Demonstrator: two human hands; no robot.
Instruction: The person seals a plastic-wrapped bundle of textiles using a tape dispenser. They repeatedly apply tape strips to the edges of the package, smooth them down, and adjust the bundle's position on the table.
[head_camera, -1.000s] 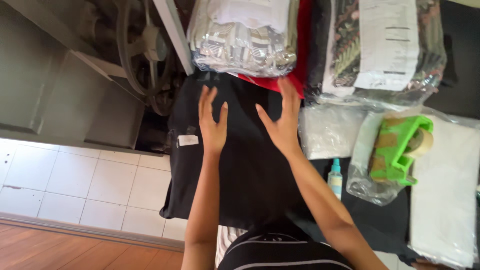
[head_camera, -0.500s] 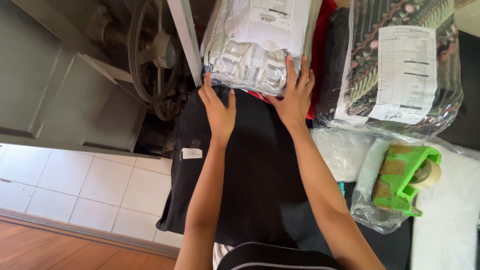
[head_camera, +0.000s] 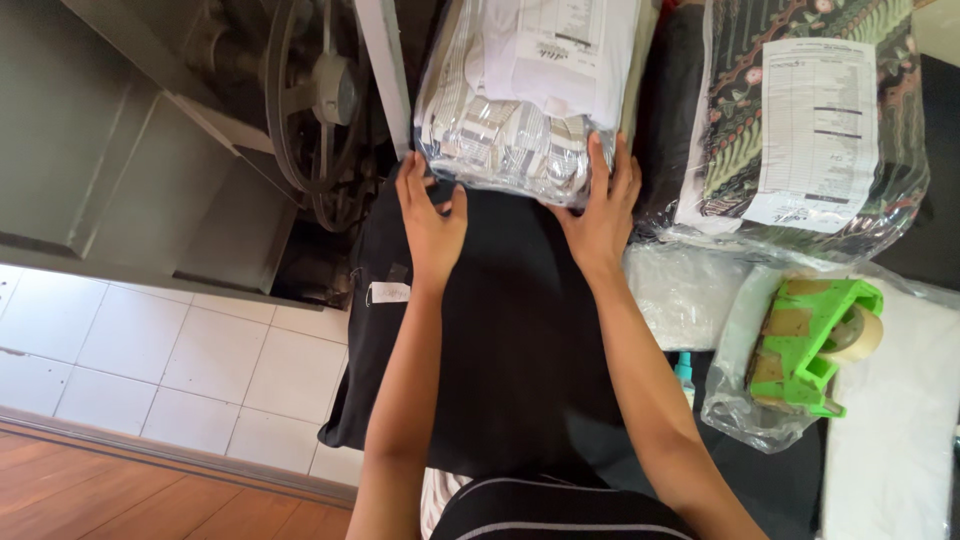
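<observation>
Both hands are now further up the black cloth than a moment ago, having slid from its middle to its far edge, where they are meeting a clear bag of folded striped fabric. That bag is sitting at the top of the cloth with a white printed sheet showing through its plastic.

Left hand is lying flat on the cloth's upper left corner, fingers spread apart and thumb out, fingertips touching the bag's near edge; it is gripping nothing. Right hand is pressing against the bag's lower right corner, fingers open and reaching up onto the plastic, palm on the cloth; whether it is pinching the bag is not clear.

Spread over the worktop, the cloth is hanging off the left side above white floor tiles, a small white tag showing at its edge. Just right of the bag, a second bag of dark patterned fabric is lying with a paper sheet on top. Nearer the person, a green tape dispenser is resting on crumpled plastic. A metal wheel is showing under the table at upper left.
</observation>
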